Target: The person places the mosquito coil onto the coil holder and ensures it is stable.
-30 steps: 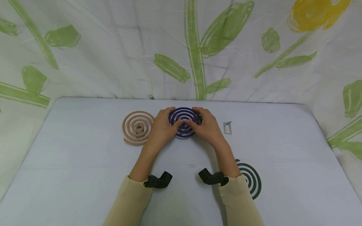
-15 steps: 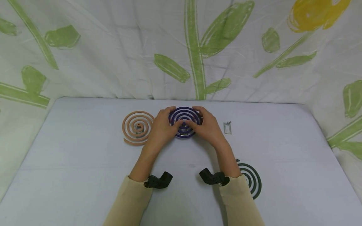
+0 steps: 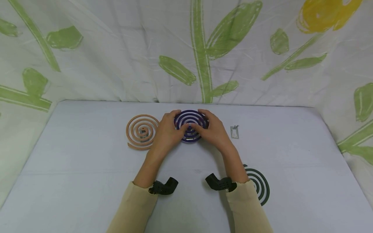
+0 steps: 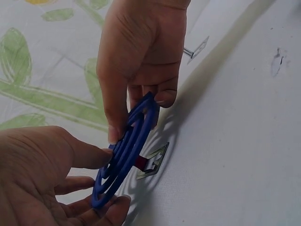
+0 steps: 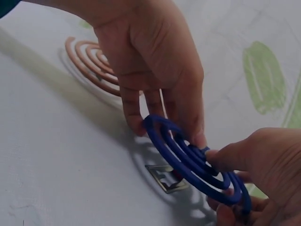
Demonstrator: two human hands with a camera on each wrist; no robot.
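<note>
A blue mosquito coil [image 5: 188, 176] is held between both hands at the back middle of the table. My left hand [image 3: 168, 131] grips its left side, and my right hand [image 3: 215, 131] grips the right. Both thumbs press on its face near the centre, with fingers curled round the outer ring. Just beneath the coil stands a flat metal coil stand [image 4: 162, 159]; its raised tab has a reddish end close to the coil's underside. In both wrist views the coil is above the table, casting a spiral shadow.
An orange mosquito coil [image 3: 135, 148] lies over another stand on the left, partly behind my left hand. To the right is a bare metal stand [image 3: 232, 132]. A dark green coil [image 3: 267, 189] lies partly under my right forearm. A painted cloth [image 3: 116, 71] hangs behind the table.
Both hands keep their hold on the blue coil and stay almost in place. The coil has shifted very slightly; the other things have not moved.
</note>
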